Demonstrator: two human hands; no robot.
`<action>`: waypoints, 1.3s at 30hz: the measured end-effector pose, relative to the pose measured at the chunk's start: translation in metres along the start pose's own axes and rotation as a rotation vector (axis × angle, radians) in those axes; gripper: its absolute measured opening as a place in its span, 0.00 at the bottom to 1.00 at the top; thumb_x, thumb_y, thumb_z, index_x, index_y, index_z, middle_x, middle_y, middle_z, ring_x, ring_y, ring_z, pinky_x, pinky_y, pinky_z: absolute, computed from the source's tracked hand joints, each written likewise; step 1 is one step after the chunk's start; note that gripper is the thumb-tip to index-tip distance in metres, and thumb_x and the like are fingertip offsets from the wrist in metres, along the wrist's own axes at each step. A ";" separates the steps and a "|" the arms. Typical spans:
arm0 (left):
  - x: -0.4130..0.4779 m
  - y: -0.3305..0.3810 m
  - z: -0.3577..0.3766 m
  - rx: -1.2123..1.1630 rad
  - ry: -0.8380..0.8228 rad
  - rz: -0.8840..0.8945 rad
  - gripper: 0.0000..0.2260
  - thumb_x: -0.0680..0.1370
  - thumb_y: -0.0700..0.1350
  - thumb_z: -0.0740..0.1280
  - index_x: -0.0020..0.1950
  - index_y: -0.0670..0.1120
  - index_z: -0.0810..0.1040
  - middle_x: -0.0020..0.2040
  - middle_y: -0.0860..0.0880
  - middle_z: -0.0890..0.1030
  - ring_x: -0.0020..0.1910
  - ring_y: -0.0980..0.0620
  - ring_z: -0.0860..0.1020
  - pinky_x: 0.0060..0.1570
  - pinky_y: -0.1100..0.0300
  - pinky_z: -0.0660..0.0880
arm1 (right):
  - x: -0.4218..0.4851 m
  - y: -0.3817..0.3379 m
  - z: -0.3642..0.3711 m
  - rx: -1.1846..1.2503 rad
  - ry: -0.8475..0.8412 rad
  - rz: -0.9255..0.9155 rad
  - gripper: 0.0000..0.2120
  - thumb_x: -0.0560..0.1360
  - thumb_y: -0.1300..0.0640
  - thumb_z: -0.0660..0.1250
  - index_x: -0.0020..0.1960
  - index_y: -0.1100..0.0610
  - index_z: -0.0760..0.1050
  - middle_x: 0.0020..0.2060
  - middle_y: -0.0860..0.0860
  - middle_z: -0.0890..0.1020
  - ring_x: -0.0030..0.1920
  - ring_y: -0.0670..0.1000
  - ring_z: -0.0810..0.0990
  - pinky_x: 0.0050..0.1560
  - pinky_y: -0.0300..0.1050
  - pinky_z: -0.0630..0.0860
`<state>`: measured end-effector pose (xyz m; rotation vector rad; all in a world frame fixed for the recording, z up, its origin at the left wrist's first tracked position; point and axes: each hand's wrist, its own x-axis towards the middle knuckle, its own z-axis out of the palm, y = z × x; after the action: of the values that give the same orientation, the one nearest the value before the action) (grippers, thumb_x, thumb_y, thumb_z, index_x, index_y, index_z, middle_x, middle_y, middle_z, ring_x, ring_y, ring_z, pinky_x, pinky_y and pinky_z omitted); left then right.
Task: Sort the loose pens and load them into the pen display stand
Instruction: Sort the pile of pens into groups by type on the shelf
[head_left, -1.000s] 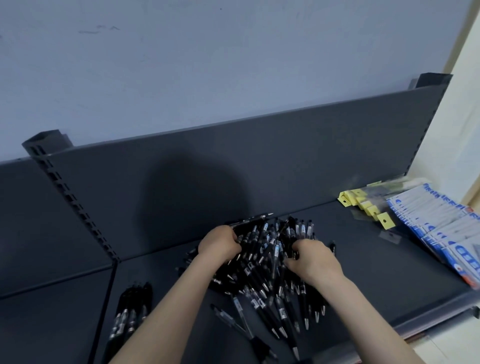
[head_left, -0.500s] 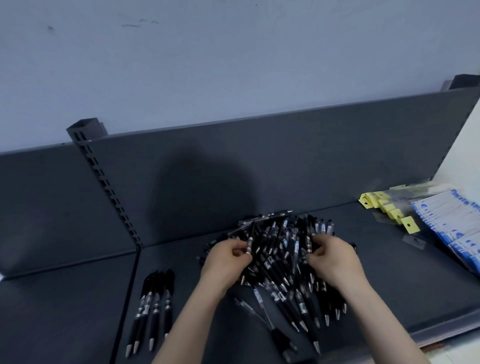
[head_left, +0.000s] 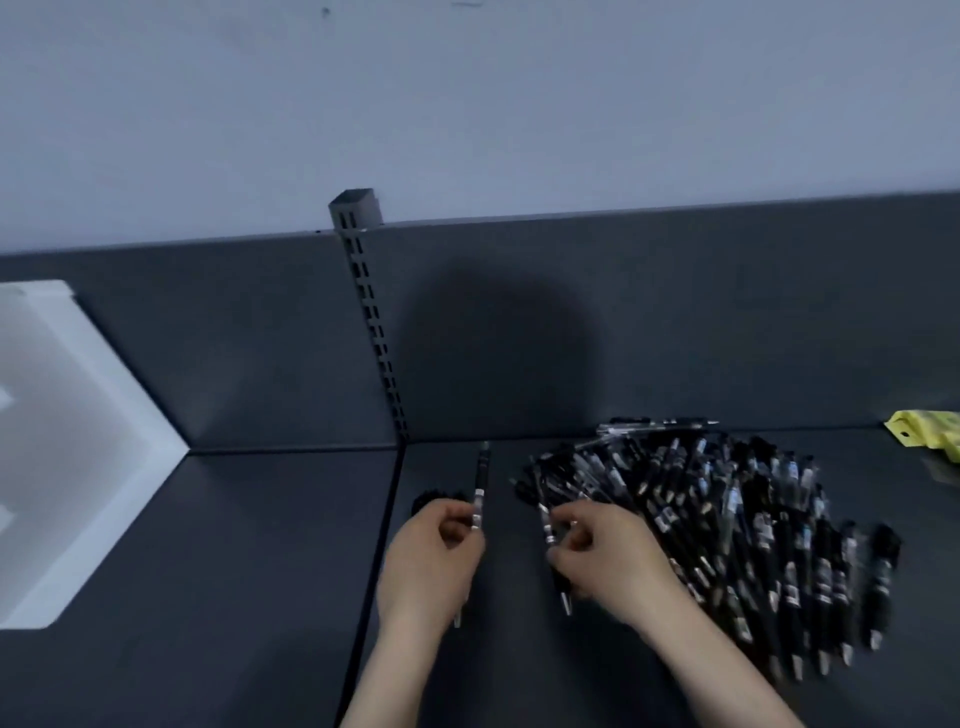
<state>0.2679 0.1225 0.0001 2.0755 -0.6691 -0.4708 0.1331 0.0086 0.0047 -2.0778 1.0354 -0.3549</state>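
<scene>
Black pens still lie heaped in a pile (head_left: 737, 519) on the right of the dark shelf (head_left: 234, 571), but both hands, buried in it half a second ago, have come out to its left edge with one pen each. Sorting looks under way, with nothing loaded yet. The left hand (head_left: 428, 561) pinches the left pen (head_left: 480, 488) at its middle, just beside a small sorted bunch (head_left: 431, 498). The right hand (head_left: 610, 556), palm down, curls round the right pen (head_left: 546, 522). The two hands are apart. A white box (head_left: 78, 415), perhaps the stand, has come into view far left.
</scene>
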 end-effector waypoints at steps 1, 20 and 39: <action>-0.001 -0.005 -0.010 0.031 0.022 -0.012 0.06 0.74 0.47 0.68 0.46 0.59 0.78 0.39 0.57 0.80 0.39 0.58 0.79 0.40 0.58 0.77 | 0.002 -0.004 0.008 0.000 -0.023 -0.007 0.16 0.69 0.58 0.70 0.56 0.51 0.79 0.26 0.43 0.79 0.28 0.40 0.76 0.41 0.43 0.79; 0.021 -0.058 -0.056 0.412 0.004 -0.025 0.13 0.78 0.48 0.64 0.63 0.55 0.77 0.54 0.56 0.78 0.49 0.57 0.77 0.44 0.62 0.74 | 0.011 -0.040 0.071 -0.226 -0.074 0.010 0.11 0.72 0.54 0.66 0.55 0.51 0.78 0.40 0.45 0.82 0.45 0.46 0.79 0.45 0.41 0.76; 0.022 -0.020 -0.024 0.334 0.017 0.228 0.15 0.76 0.51 0.68 0.63 0.55 0.77 0.52 0.57 0.76 0.45 0.61 0.75 0.41 0.65 0.73 | -0.006 -0.021 0.030 -0.146 0.078 0.031 0.19 0.73 0.51 0.69 0.63 0.48 0.76 0.37 0.43 0.78 0.46 0.46 0.79 0.50 0.40 0.75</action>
<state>0.3041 0.1338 -0.0058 2.2712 -1.0173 -0.2215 0.1572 0.0369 0.0006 -2.1897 1.1690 -0.3563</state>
